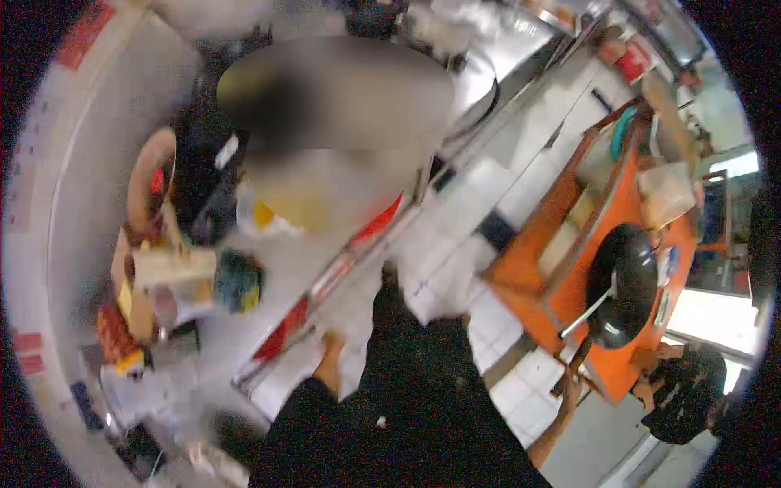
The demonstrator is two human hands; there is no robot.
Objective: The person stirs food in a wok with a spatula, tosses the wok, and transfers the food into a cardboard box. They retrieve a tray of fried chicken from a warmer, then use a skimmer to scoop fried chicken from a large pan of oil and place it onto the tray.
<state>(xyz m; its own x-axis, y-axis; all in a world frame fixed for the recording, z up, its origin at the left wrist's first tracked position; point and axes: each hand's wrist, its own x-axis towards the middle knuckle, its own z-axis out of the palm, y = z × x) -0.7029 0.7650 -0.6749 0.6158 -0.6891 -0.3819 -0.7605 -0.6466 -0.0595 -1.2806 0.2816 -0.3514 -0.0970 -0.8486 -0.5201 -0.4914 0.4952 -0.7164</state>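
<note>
My right hand (574, 384) is at the lower right, closed around the dark brown handle of a black wok (630, 260). The wok appears tilted over an orange table. A ladle or spatula with a pale shaft (582, 319) lies across the wok and sticks out past its rim. My left hand (332, 343) hangs low beside my dark clothing, near the red-edged counter. Its fingers are smeared by motion, and I cannot make out anything in it.
The orange table (533, 252) has shelves and a plastic bag (667, 195). A person in black (687, 394) is at the far right. On the left, the counter (281, 272) bears a basket (150, 183) and blurred packets. White floor tiles (476, 191) run between. A grey blur hides the top middle.
</note>
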